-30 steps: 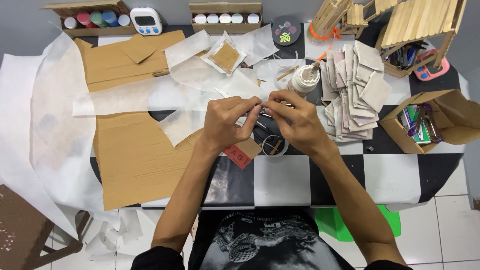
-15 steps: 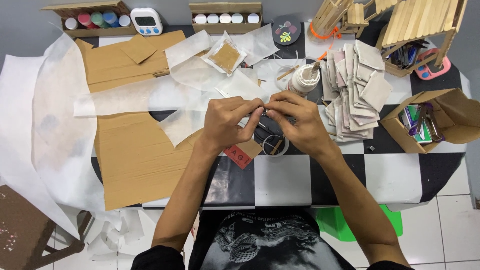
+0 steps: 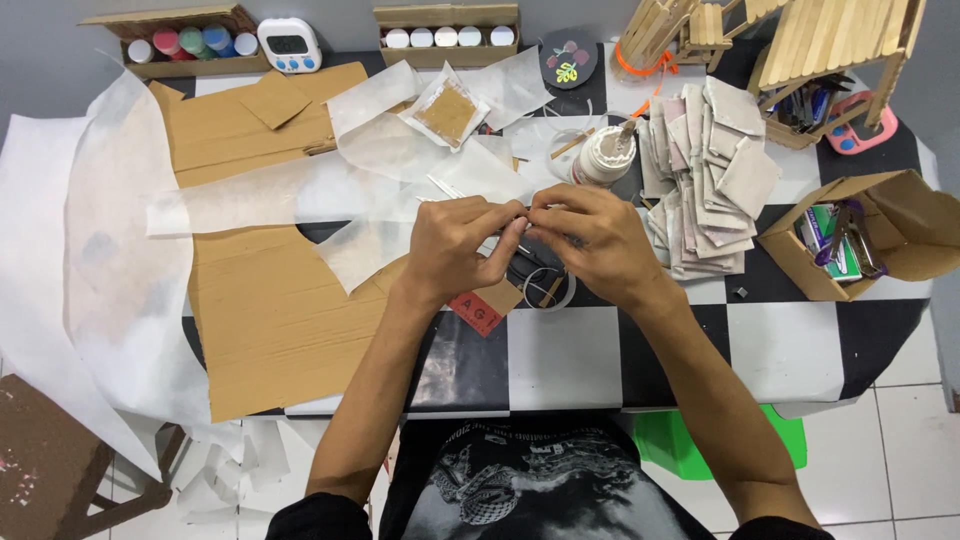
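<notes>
My left hand point(image 3: 462, 240) and my right hand point(image 3: 590, 238) meet over the middle of the checkered table point(image 3: 580, 350). Their fingertips pinch a small thin pale piece point(image 3: 524, 214) between them; I cannot tell what it is. Beneath the hands lie a roll of clear tape point(image 3: 548, 288) and a small cardboard piece with a red tag point(image 3: 478, 312). A white glue bottle point(image 3: 606, 155) stands just beyond my right hand. Thin white paper sheets point(image 3: 370, 180) lie beyond my left hand.
Large brown cardboard sheets point(image 3: 265, 320) cover the table's left. A pile of grey-white squares point(image 3: 705, 180) lies right of the bottle. An open cardboard box point(image 3: 880, 235) with tools stands far right. Paint pots point(image 3: 190, 42), a timer point(image 3: 288, 44) and stick-built models point(image 3: 820, 40) line the back.
Both hands have stayed together at the same spot; the fingers shifted slightly around the small piece. Nothing else moved.
</notes>
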